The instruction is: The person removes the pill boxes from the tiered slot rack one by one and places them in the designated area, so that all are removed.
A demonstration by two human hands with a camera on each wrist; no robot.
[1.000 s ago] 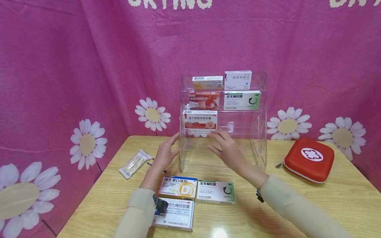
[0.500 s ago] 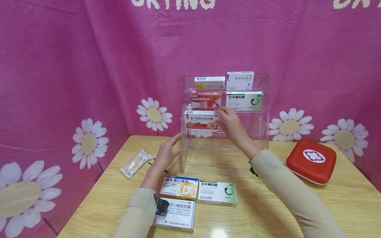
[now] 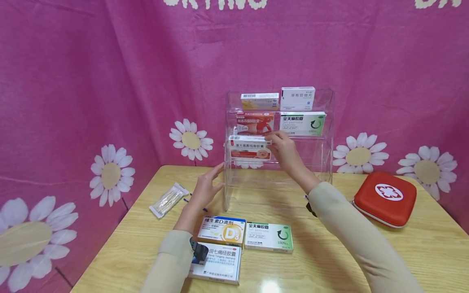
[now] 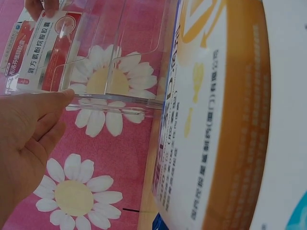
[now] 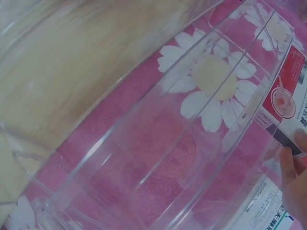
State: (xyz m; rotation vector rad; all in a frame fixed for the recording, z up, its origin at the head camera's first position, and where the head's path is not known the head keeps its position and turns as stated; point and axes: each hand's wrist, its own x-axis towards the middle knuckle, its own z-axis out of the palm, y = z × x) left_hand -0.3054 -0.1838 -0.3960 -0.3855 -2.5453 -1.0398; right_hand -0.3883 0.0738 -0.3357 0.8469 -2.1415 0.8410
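Note:
My right hand (image 3: 287, 154) is at the right end of a white-and-red medicine box (image 3: 247, 149), pinching its upper corner. That box leans in the left part of a middle tier of a clear acrylic display rack (image 3: 278, 191). In the left wrist view, fingers (image 4: 50, 5) of the right hand lie over the box's end. My left hand (image 3: 204, 190) touches the rack's left side edge, its fingers extended and holding nothing. Directly above sits a red medicine box (image 3: 253, 123), with a green-and-white medicine box (image 3: 302, 123) to its right.
A yellow-and-white box (image 3: 259, 101) and a white box (image 3: 297, 99) fill the top tier. Flat on the table lie a vitamin D box (image 3: 221, 230), a green-and-white box (image 3: 268, 237), a white box (image 3: 220, 268), packed cotton swabs (image 3: 168, 200) and a red first-aid case (image 3: 384, 199).
My right hand has risen from below the white-and-red box to its right end and moved slightly onto its upper corner. The left hand has stayed at the rack's side.

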